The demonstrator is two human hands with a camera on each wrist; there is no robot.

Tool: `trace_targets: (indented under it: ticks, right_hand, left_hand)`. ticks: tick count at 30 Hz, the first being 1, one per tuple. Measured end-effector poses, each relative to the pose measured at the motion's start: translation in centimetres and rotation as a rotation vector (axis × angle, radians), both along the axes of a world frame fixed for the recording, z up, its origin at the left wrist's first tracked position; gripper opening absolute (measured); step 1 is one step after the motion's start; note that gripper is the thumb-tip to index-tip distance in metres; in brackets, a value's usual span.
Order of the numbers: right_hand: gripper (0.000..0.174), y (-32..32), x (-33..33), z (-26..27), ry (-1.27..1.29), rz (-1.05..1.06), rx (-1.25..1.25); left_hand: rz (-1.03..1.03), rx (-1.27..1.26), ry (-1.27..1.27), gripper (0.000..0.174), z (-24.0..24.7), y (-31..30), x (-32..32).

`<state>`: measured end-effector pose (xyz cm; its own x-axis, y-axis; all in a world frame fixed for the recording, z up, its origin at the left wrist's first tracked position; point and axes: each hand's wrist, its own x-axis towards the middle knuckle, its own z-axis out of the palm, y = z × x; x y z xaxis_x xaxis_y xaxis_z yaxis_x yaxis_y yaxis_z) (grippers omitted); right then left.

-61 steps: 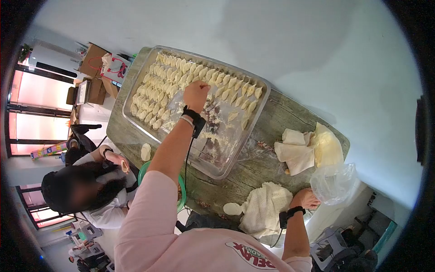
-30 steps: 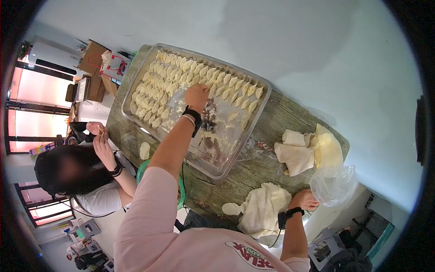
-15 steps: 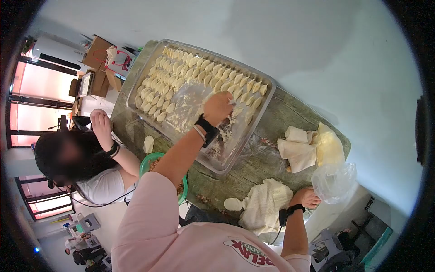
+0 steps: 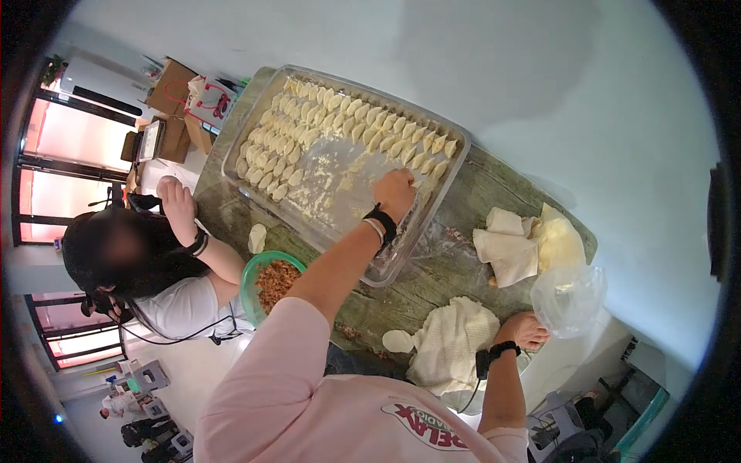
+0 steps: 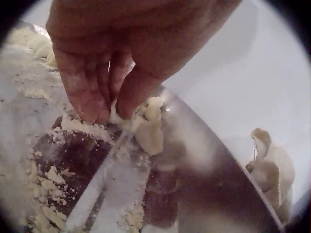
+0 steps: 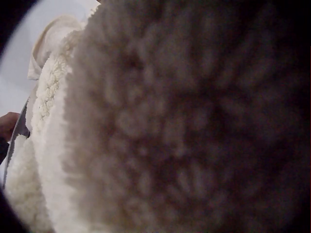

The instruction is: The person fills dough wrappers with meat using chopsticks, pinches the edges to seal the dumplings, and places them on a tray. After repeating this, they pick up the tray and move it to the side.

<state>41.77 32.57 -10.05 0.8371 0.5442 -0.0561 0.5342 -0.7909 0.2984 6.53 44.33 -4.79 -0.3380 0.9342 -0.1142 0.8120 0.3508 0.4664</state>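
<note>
My left hand [image 4: 395, 193] is low inside a large metal tray [image 4: 340, 245], near its right side. In the left wrist view, its thumb and fingertips pinch a small white piece [image 5: 115, 116] that looks like dough; most of it is hidden by the fingers. A pale dumpling [image 5: 149, 137] lies right beside those fingertips, against the tray wall. Rows of dumplings [image 4: 359, 123] fill the tray's far and left parts. My right hand [image 4: 525, 330] rests at the table's near right corner with relaxed fingers, between a white towel [image 4: 455, 343] and a clear plastic bag [image 4: 570, 302].
Scattered flour [image 4: 320, 193] covers the tray floor. A green bowl [image 4: 248, 289] of meat filling stands at the near left. Round wrappers [image 4: 398, 341] lie by the towel and near the bowl. Folded cloth [image 4: 505, 251] lies at right. Another person [image 4: 174, 305] is at left; a wall runs behind.
My left hand has moved from mid-tray by the dumpling rows toward the tray's right side. More of the green bowl shows. The other person's hand is raised. My right hand stays put.
</note>
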Motion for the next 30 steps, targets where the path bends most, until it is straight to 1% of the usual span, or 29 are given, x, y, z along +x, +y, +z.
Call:
trace_targets:
  ticks: [1,2,4,5,7,8,10,11,13,16,18,22,25,27,30]
  right_hand:
    - [0.049,-0.1,0.1,-0.2,0.002,0.000,0.001]
    - [0.049,-0.2,0.1,-0.4,-0.017,0.004,0.021]
    - [0.049,-0.1,0.3,-0.8,-0.033,0.008,0.042]
    - [0.050,-0.1,0.4,-1.0,-0.041,0.001,0.051]
    - [0.051,-0.2,0.4,-1.2,-0.049,-0.008,0.061]
    - [0.050,-0.3,0.4,-1.5,-0.071,0.001,0.061]
    - [0.049,-0.3,0.1,-1.2,-0.085,0.020,0.061]
    - [0.047,-0.2,0.0,-0.8,-0.108,0.024,0.036]
    - [0.045,0.1,-0.4,-0.2,-0.123,0.043,0.016]
    - [0.042,0.1,-0.4,-0.2,-0.111,0.018,0.072]
    - [0.044,-0.3,-0.1,-0.5,-0.119,0.040,0.049]
    - [0.046,-0.2,0.2,-0.8,-0.090,0.018,0.060]
    - [0.048,-0.3,0.2,-1.2,-0.141,0.041,-0.014]
    - [0.048,-0.3,0.6,-1.5,-0.102,0.032,0.043]
    - [0.049,-0.3,0.4,-1.1,-0.042,0.006,0.052]
  left_hand:
    - [-0.007,0.065,0.018,0.017,-0.1,-0.1,0.0]
    - [-0.007,0.066,0.019,0.017,-0.3,-0.1,0.0]
    - [0.009,-0.033,-0.017,0.018,0.5,0.0,0.1]
    - [0.008,-0.033,-0.015,0.018,0.4,-0.2,0.2]
    - [0.134,0.288,-0.103,0.018,0.5,-1.2,0.9]
    - [0.133,0.288,-0.101,0.018,0.5,-1.7,1.3]
    - [0.076,0.179,-0.165,0.019,1.3,-2.4,2.4]
    - [0.090,0.181,-0.157,0.019,1.3,-2.5,2.7]
    - [0.076,-0.086,-0.167,0.018,1.1,-2.4,3.1]
    - [0.096,-0.002,-0.121,0.014,0.2,-2.1,3.3]
    - [0.115,0.020,-0.150,0.013,-0.2,-2.3,3.3]
    - [0.155,0.049,-0.190,0.009,-0.2,-2.1,3.3]
    - [0.170,0.058,-0.208,0.008,0.4,-1.8,3.3]
    - [0.171,0.083,-0.197,0.009,0.5,-1.5,3.3]
    - [0.154,0.103,-0.211,0.009,0.9,-1.4,3.3]
